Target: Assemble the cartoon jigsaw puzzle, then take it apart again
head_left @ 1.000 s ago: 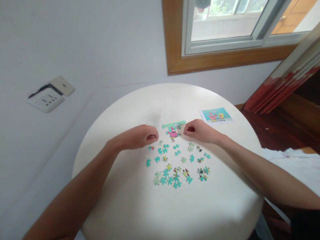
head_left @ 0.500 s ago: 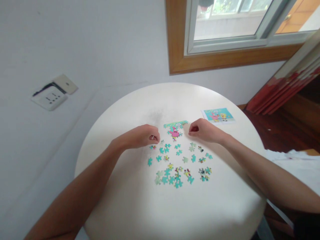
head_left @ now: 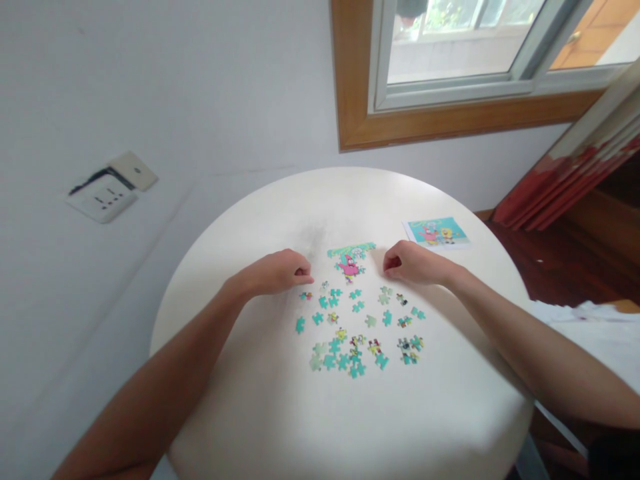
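My left hand (head_left: 284,272) rests on the table left of a partly joined jigsaw, its fingers loosely curled and nothing seen in them. On the other side, my right hand (head_left: 414,262) lies with its fingers curled in, and no piece shows there either. Between them is the joined jigsaw section (head_left: 350,265), with a teal top strip and a pink starfish figure below. A loose puzzle piece (head_left: 325,287) and a multicoloured piece (head_left: 306,295) lie close to my left fingertips. Many loose teal, pale and yellow puzzle pieces (head_left: 343,361) are spread nearer to me.
The round white table (head_left: 260,413) stands against a white wall with a socket (head_left: 103,197). A picture card (head_left: 438,233) with the cartoon lies behind my right hand. At the right are white papers (head_left: 590,340) and a red-and-white curtain (head_left: 545,190).
My left hand has drawn slightly left, away from the small piece near its fingertips. My right hand has shifted a little right, away from the joined section.
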### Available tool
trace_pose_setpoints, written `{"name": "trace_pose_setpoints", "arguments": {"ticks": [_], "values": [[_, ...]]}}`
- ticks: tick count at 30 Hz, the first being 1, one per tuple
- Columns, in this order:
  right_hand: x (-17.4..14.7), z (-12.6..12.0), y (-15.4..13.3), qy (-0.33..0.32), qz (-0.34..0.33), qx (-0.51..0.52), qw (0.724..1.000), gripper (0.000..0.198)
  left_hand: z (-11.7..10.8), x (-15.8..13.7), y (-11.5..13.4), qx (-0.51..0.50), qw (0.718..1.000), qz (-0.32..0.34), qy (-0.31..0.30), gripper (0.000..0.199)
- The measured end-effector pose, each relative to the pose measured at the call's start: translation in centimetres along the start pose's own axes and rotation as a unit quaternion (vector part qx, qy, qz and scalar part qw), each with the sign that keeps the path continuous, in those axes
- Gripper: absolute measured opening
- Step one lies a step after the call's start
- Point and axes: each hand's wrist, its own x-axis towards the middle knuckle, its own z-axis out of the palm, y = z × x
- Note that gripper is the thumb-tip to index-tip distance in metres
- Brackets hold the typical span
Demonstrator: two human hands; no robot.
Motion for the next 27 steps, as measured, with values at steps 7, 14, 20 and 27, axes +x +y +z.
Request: {"name": "trace_pose_setpoints", "arguments": {"ticks": [7,14,20,27], "values": [[-0.4,0.2,-0.4,-0.044,0.0,-0.006,0.999,0.01,0.5,0.2,0.2,-0.019,1.0,-0.014,0.009,0.032],[-0.5,0.8,-1.0,-0.077,-0.023,0.0,0.997,0.011,1.5,0.8,1.0,-0.016,0.999,-0.015,0.027,0.041],[-0.4,1.0,-0.9,-0.094,-0.029,0.03,0.995,0.012,1.4,0.7,0.6,-0.041,0.999,0.002,0.022,0.042],[-0.6,1.6,-2.0,-0.06,-0.067,0.029,0.996,0.019,1.2,0.4,0.6,-0.064,0.998,0.023,-0.004,0.039]]}}
